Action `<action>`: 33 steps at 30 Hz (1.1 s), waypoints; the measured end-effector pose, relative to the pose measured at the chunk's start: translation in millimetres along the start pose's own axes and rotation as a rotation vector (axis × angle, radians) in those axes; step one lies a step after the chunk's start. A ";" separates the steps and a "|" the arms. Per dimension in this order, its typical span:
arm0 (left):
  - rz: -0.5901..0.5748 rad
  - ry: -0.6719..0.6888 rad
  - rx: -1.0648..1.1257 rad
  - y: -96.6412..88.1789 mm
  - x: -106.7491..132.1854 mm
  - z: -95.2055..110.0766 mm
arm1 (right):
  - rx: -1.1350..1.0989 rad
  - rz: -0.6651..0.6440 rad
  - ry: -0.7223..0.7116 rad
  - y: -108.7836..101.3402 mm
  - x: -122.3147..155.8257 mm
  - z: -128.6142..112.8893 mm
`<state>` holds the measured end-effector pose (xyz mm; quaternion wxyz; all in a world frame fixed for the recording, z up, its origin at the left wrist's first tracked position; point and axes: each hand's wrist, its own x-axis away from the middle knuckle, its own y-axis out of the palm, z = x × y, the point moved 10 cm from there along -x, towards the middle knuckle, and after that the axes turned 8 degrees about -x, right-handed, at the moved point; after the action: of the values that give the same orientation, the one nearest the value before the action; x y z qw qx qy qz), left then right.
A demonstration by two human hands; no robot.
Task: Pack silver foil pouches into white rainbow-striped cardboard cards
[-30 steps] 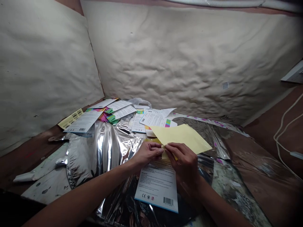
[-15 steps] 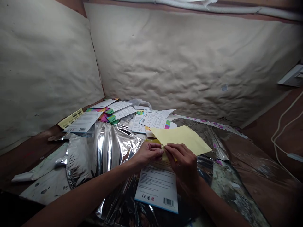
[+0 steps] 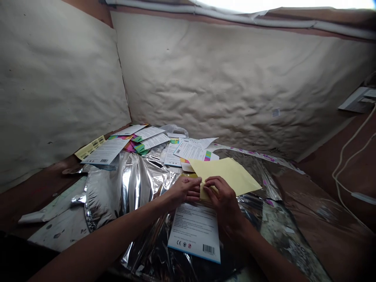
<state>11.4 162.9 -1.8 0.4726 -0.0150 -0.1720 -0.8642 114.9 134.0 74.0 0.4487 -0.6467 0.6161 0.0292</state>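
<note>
A yellow paper sheet [image 3: 232, 176] slants out behind my fingers. With fingertips bent in a pinch, my right hand [image 3: 221, 196] grips its near left corner. Close beside it, my left hand [image 3: 188, 188] has its thumb and forefinger together at the same corner, the other fingers curled. Anything small between the fingertips is too fine to make out. Below both hands a white printed packet [image 3: 195, 235] with a barcode and blue edge lies on crinkled silver foil [image 3: 141, 227]; its top part is hidden by the hands.
Several white printed packets [image 3: 107, 150] with bright colours lie piled at the back left, beside a yellow label sheet [image 3: 91, 147] with barcodes. More packets [image 3: 190, 149] lie behind my hands. Padded walls [image 3: 220, 86] enclose the surface; a white cable [image 3: 340, 164] hangs at right.
My fingers have shifted slightly at the sheet's corner, the left thumb now lying higher and straighter. The view has tilted up a little. The packet below stays put.
</note>
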 end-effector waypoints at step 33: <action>0.775 0.288 0.356 -169.1 56.6 69.0 | -0.388 -0.415 0.691 65.7 -2.3 87.9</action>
<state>-168.3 222.0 25.9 0.7759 0.1237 -0.2321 -0.5734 105.5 200.6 -12.8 0.0831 -0.8005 0.5704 -0.1642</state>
